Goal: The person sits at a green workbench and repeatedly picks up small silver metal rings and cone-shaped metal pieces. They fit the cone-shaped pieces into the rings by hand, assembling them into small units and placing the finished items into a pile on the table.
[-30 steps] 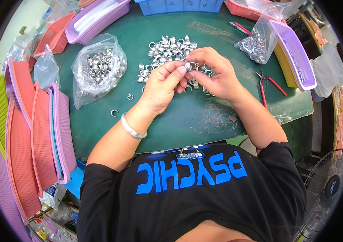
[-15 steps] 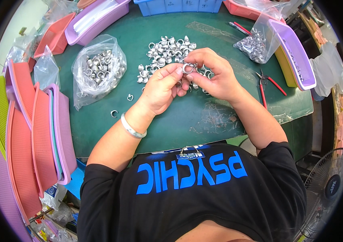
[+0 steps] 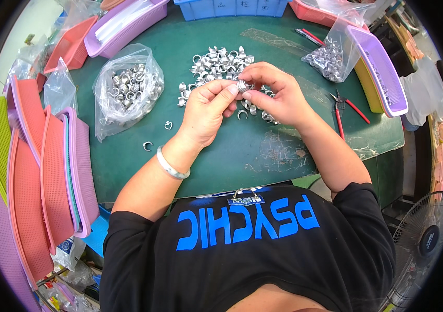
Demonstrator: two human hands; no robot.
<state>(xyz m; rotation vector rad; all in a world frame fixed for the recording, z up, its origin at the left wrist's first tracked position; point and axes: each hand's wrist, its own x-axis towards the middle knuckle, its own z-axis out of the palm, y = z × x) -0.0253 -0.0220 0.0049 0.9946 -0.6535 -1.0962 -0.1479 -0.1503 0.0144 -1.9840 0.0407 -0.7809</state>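
Note:
A silver-coloured ring point(image 3: 243, 86) with a ribbed face is held between both hands above the table. My left hand point(image 3: 208, 112) pinches it from the left with thumb and forefinger, the other fingers curled under. From the right, my right hand point(image 3: 278, 93) grips the same ring between thumb and fingertips. Behind and beneath the hands lies a loose pile of similar rings point(image 3: 216, 65), partly hidden by them. One open ring point(image 3: 242, 114) rests just below the fingers. Nearer my left forearm are a heart-topped ring point(image 3: 168, 125) and another open ring point(image 3: 147, 146).
A clear bag of rings point(image 3: 130, 86) sits left of the pile, another bag point(image 3: 330, 57) at the far right. Red-handled pliers point(image 3: 340, 106) lie right of my right forearm. Plastic baskets point(image 3: 57, 182) crowd the left edge; a blue crate point(image 3: 232, 9) stands at the back.
The ring has been turned between my fingers: its hoop showed before, its ribbed face shows now. My left fingers have shifted slightly, and the open ring below them shows more fully.

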